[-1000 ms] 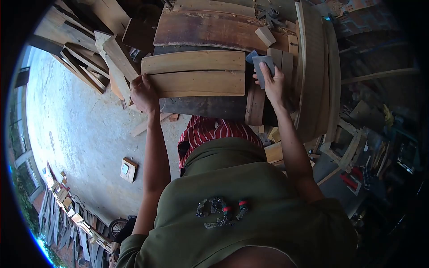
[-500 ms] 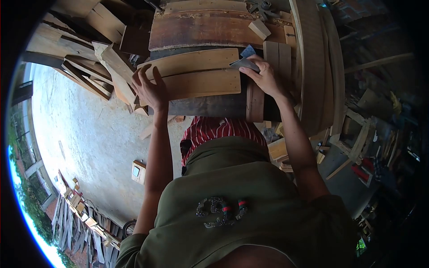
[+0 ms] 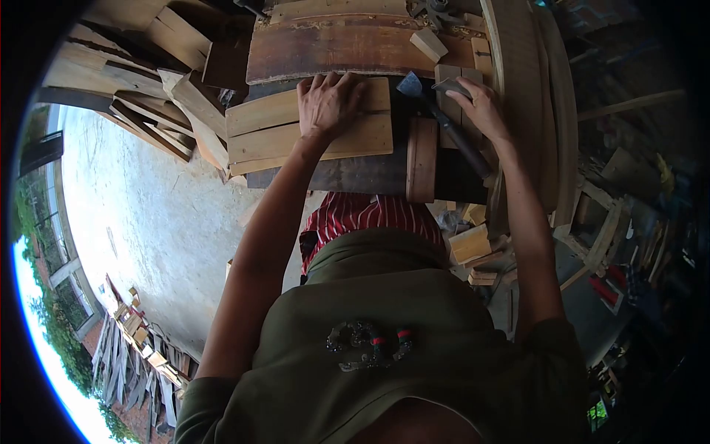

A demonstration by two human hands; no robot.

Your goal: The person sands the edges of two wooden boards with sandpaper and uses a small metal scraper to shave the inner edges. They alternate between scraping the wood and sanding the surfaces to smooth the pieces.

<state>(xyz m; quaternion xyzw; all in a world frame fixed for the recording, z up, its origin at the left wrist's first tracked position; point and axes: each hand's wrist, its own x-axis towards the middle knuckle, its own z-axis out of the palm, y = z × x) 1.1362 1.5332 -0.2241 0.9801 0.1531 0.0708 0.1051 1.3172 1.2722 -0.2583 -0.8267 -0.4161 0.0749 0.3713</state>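
Left of your left hand, the cut timber (image 3: 194, 103) leans close to the outer end of the pale paired boards (image 3: 262, 111). That end juts past the dark work surface (image 3: 325, 175), so a heavy push there could tip or swing them. Your left hand (image 3: 325, 107) lies palm down across the boards, fingers spread toward their far edge; you cannot tell from here whether the fingertips hook over it. With pressure mostly on the far board, the nearer one could slip. Just right of that hand, past the boards' inner end, sits the flat blade (image 3: 409, 85) of a tool; its dark handle (image 3: 464, 142) slants back toward you below your right hand. Sliding the boards right could knock it or bring your fingers against its edge. Your right hand (image 3: 484, 111) pinches a grey flat piece (image 3: 447, 85) above the wooden strips (image 3: 448, 72); a loose pinch could drop it.
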